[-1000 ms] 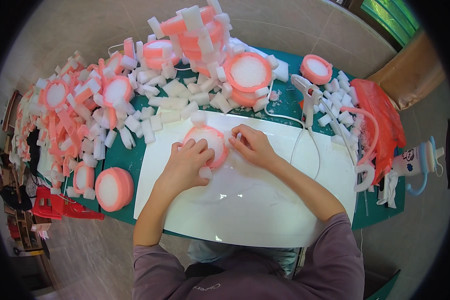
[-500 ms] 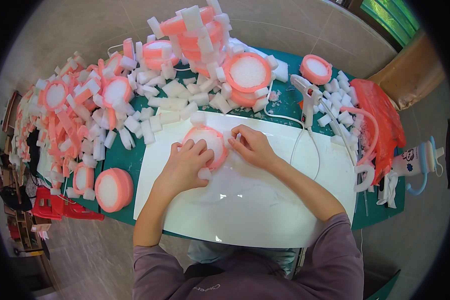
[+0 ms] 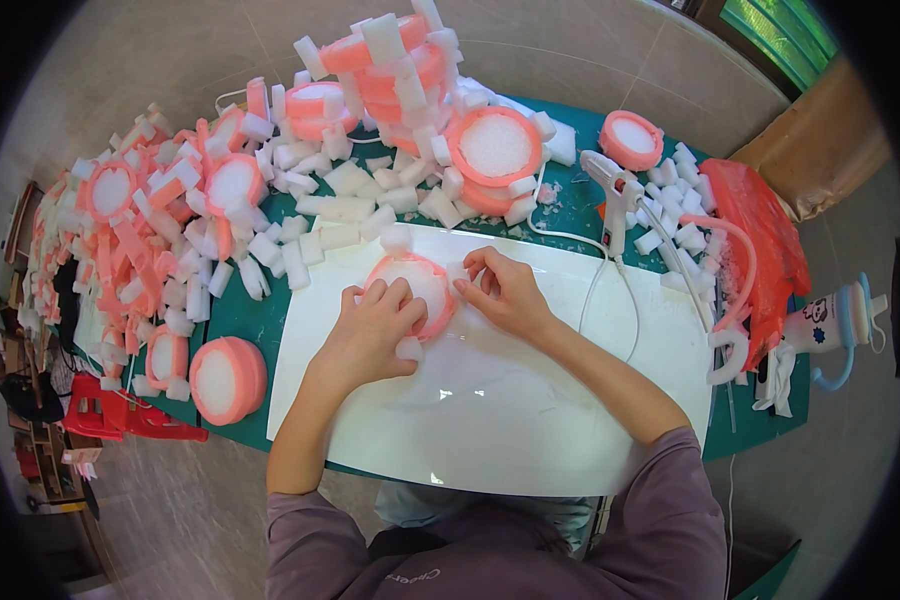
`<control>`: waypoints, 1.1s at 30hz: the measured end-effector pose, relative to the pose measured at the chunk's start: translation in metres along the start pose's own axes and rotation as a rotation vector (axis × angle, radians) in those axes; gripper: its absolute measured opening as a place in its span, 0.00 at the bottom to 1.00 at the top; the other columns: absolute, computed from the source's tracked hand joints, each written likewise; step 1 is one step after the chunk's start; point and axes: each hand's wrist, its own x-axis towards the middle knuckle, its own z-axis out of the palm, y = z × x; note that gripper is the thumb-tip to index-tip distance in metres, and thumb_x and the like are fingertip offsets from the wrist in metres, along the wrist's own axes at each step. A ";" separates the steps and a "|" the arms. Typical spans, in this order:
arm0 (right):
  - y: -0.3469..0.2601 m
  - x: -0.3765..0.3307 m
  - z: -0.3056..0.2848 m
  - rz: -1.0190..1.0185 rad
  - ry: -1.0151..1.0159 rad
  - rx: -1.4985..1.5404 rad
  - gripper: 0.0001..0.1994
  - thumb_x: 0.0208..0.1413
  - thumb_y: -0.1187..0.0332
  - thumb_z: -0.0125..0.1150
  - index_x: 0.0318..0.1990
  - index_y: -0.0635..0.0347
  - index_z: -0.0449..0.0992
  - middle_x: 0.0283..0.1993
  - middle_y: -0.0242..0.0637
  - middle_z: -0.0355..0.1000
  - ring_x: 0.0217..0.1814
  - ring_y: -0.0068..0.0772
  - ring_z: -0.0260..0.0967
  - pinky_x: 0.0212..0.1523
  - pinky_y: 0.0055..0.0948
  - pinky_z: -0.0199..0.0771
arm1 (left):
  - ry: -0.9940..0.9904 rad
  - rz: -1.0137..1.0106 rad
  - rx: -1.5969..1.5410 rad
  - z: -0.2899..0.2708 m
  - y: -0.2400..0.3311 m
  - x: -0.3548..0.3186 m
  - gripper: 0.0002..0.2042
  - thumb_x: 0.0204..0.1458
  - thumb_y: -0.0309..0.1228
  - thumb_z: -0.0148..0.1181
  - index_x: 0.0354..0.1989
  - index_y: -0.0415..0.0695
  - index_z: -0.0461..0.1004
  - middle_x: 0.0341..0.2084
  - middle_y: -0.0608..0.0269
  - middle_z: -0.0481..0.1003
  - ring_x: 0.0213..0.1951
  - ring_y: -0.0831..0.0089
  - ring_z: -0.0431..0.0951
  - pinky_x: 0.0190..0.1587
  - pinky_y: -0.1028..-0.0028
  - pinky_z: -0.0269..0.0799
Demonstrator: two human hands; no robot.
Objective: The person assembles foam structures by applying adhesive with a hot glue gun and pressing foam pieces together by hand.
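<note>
A round foam piece (image 3: pixel 433 284), with a pink rim and a white middle, lies on the white board (image 3: pixel 530 400) in front of me. Over its left and near side curls my left hand (image 3: pixel 372 330), steadying it. A white foam block (image 3: pixel 395 239) sits at the far rim, and another white foam bit (image 3: pixel 409 348) shows beside my left fingers at the near rim. Against the right side of the rim, my right hand (image 3: pixel 505 292) pinches a small white foam block (image 3: pixel 457 273), partly hidden by the fingertips.
Pink and white foam pieces (image 3: pixel 135 230) heap up at the left, with a tall stack (image 3: pixel 400 85) behind. A white glue gun (image 3: pixel 615 195) with its cord stands at the right, near a red plastic bag (image 3: pixel 755 250) and a cup (image 3: pixel 825 318). One thick foam round (image 3: pixel 228 380) sits left of the board.
</note>
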 end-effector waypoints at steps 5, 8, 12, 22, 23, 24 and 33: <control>-0.002 0.000 -0.001 0.030 0.075 0.024 0.11 0.48 0.66 0.61 0.35 0.66 0.74 0.24 0.35 0.71 0.17 0.20 0.61 0.21 0.19 0.61 | 0.012 0.004 0.000 0.001 0.000 0.000 0.22 0.25 0.31 0.66 0.33 0.50 0.63 0.33 0.66 0.59 0.40 0.66 0.62 0.45 0.57 0.56; -0.003 0.000 -0.001 0.021 0.101 -0.004 0.10 0.47 0.69 0.62 0.34 0.66 0.77 0.24 0.35 0.74 0.19 0.16 0.62 0.21 0.15 0.62 | 0.009 0.004 0.002 0.001 -0.001 0.000 0.22 0.25 0.31 0.66 0.33 0.50 0.63 0.33 0.65 0.59 0.40 0.66 0.62 0.45 0.58 0.56; -0.001 0.001 -0.002 0.026 0.081 0.024 0.10 0.46 0.69 0.62 0.34 0.66 0.78 0.23 0.36 0.74 0.19 0.16 0.63 0.21 0.15 0.63 | 0.000 0.006 0.014 -0.001 0.000 0.000 0.22 0.25 0.31 0.66 0.33 0.50 0.63 0.33 0.65 0.59 0.41 0.66 0.62 0.45 0.57 0.56; 0.005 -0.001 -0.004 -0.032 0.004 0.054 0.11 0.48 0.68 0.61 0.36 0.65 0.77 0.20 0.39 0.70 0.18 0.22 0.63 0.21 0.20 0.61 | -0.004 0.016 -0.027 -0.002 0.000 0.000 0.22 0.26 0.31 0.66 0.33 0.50 0.63 0.33 0.65 0.60 0.40 0.67 0.64 0.47 0.56 0.56; 0.005 0.000 -0.004 -0.032 0.004 0.055 0.11 0.48 0.68 0.61 0.36 0.65 0.77 0.20 0.39 0.70 0.18 0.22 0.63 0.21 0.20 0.61 | -0.007 0.014 -0.031 -0.002 0.000 0.000 0.22 0.26 0.31 0.66 0.33 0.50 0.63 0.33 0.65 0.60 0.40 0.67 0.64 0.47 0.56 0.56; 0.006 0.000 -0.005 -0.069 -0.012 0.025 0.10 0.48 0.70 0.60 0.37 0.66 0.77 0.20 0.37 0.70 0.18 0.20 0.62 0.20 0.18 0.60 | -0.007 0.014 -0.031 -0.002 0.000 0.001 0.22 0.26 0.31 0.66 0.33 0.50 0.63 0.33 0.65 0.60 0.40 0.67 0.64 0.47 0.56 0.56; 0.006 0.001 -0.004 -0.066 -0.023 0.021 0.11 0.48 0.67 0.60 0.37 0.65 0.76 0.21 0.37 0.70 0.18 0.24 0.63 0.21 0.21 0.61 | -0.040 0.001 -0.041 -0.003 0.000 0.001 0.23 0.26 0.31 0.66 0.35 0.50 0.64 0.32 0.65 0.59 0.40 0.68 0.65 0.47 0.55 0.57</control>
